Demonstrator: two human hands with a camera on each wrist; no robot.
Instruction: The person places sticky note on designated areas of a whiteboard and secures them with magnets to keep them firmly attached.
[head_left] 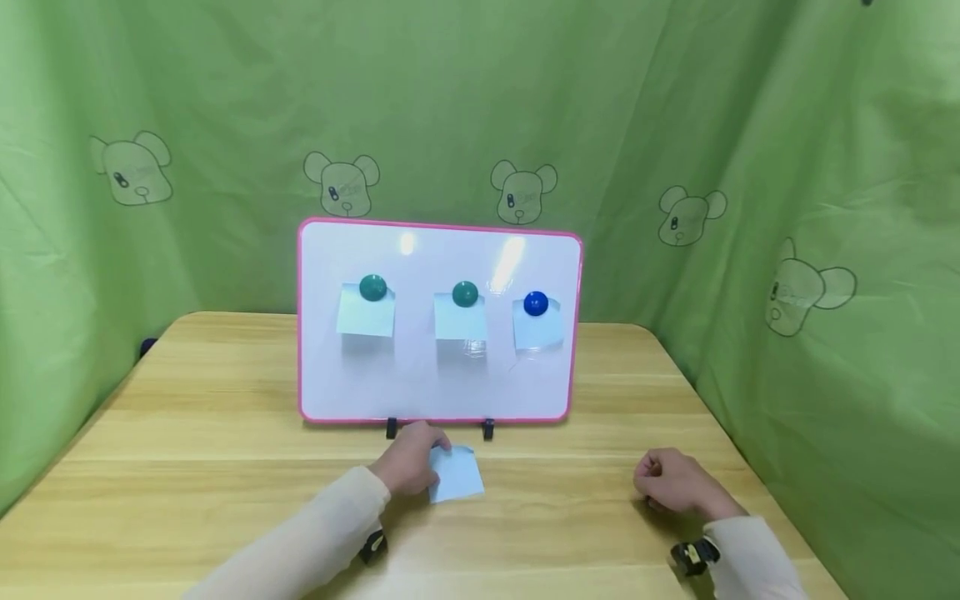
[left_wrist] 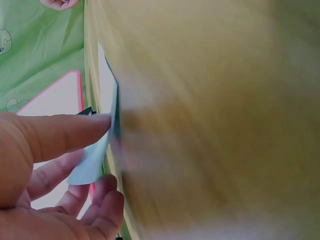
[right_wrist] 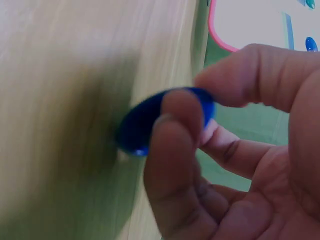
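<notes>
My left hand [head_left: 411, 460] pinches a light blue sticky note [head_left: 461, 478] just in front of a whiteboard. In the left wrist view the note [left_wrist: 91, 164] curves between the thumb and the fingers. At the right side of the table is my right hand [head_left: 677, 483], which hides what it holds from the head view. The right wrist view shows a round blue magnet [right_wrist: 141, 124] held by its thumb and fingertips, close over the tabletop. The pink-framed whiteboard [head_left: 517, 387] stands upright, with three light blue notes on it, each under a round magnet.
Two green magnets [head_left: 372, 287] are at the board's left and middle, a blue magnet [head_left: 536, 303] at its right. Black feet [head_left: 488, 429] jut out below the board. The wooden table [head_left: 187, 417] is bordered by a green curtain [head_left: 450, 108] at the back and sides.
</notes>
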